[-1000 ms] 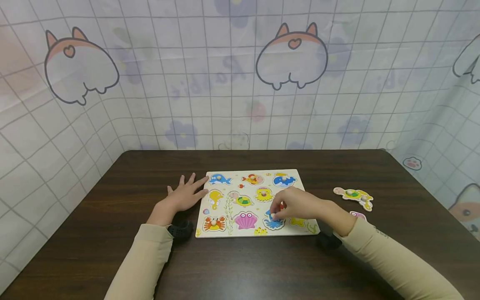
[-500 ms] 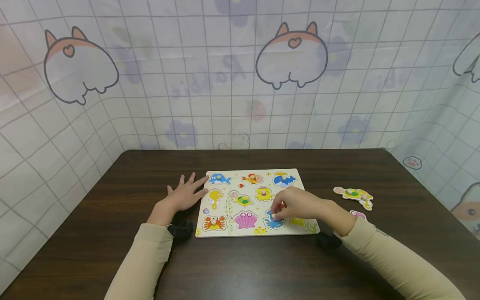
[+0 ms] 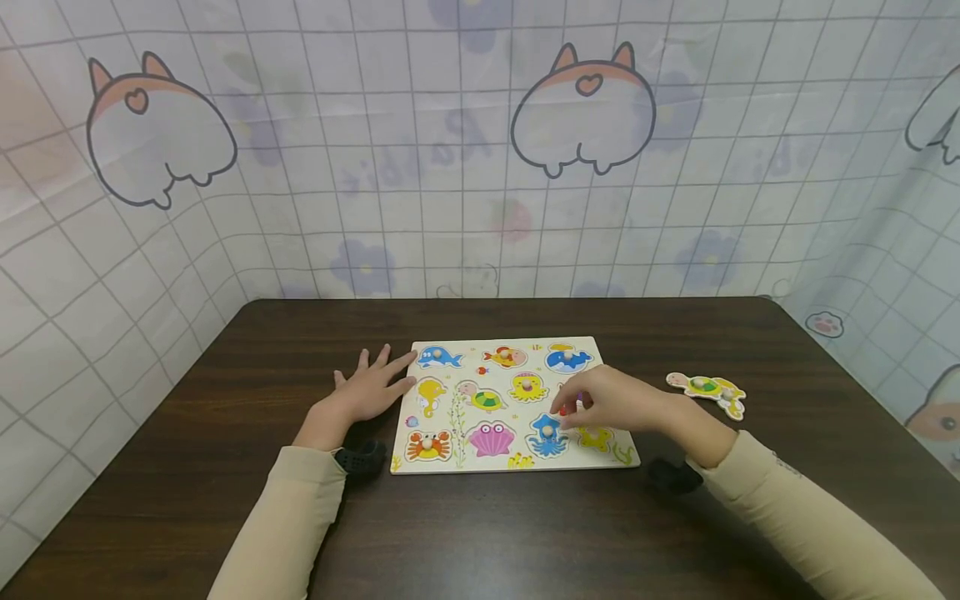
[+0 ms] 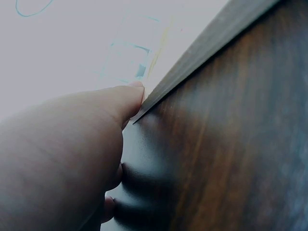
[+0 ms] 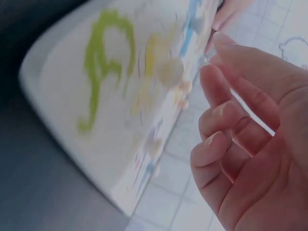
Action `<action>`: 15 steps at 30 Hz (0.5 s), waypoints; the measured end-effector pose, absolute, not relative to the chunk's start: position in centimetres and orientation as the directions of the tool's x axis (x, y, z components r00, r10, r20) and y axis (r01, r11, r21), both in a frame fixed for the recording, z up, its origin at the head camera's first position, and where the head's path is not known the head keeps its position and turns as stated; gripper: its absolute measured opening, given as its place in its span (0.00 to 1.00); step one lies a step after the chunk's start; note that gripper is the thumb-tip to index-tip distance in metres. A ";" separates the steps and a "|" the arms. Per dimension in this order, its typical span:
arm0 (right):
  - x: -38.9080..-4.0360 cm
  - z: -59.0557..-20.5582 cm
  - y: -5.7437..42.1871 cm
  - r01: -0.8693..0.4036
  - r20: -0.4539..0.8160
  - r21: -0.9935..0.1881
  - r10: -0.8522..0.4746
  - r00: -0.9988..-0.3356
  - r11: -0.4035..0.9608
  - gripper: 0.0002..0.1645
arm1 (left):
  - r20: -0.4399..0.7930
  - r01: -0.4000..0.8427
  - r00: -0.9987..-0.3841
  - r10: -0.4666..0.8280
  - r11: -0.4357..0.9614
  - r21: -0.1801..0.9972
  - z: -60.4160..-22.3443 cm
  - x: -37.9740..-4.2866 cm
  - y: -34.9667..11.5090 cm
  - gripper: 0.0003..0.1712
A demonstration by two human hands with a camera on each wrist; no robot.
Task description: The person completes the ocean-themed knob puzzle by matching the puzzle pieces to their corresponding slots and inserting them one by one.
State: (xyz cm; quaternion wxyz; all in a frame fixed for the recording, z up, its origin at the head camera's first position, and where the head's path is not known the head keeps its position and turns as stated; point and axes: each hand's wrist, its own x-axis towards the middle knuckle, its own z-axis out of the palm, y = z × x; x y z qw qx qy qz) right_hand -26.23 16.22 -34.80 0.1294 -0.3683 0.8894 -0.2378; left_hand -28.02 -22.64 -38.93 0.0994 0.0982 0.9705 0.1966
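A white peg puzzle board with printed sea animals lies on the dark table. My left hand is spread flat beside its left edge, with thumb and index finger touching that edge. In the left wrist view my thumb lies at the board's side. Above the board's right part is my right hand, fingers loosely bent and nothing between them. Just left of its fingertips, the blue squid piece lies in the board with its wooden knob showing. The right wrist view shows this right hand holding nothing.
Right of the board, a turtle piece lies against or over a yellow piece on the table. The crab and octopus carry knobs; the pink shell shows none. A patterned cloth hangs behind.
My right hand has let go of the squid's knob and moved slightly right. Its arm now hides the pink piece seen on the table before. The left hand stays put.
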 end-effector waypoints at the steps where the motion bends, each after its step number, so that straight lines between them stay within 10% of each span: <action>1: -26.3 -34.7 16.6 -0.598 -0.042 -0.519 -0.717 -0.696 0.611 0.11 | -0.154 0.152 -0.961 0.230 0.904 0.400 -38.9 -28.0 -22.6 0.37; 15: -26.8 -33.4 23.2 -0.516 0.063 -0.568 -0.591 -0.804 0.641 0.13 | -0.157 0.149 -0.961 0.227 0.906 0.397 -38.9 -28.0 -22.6 0.37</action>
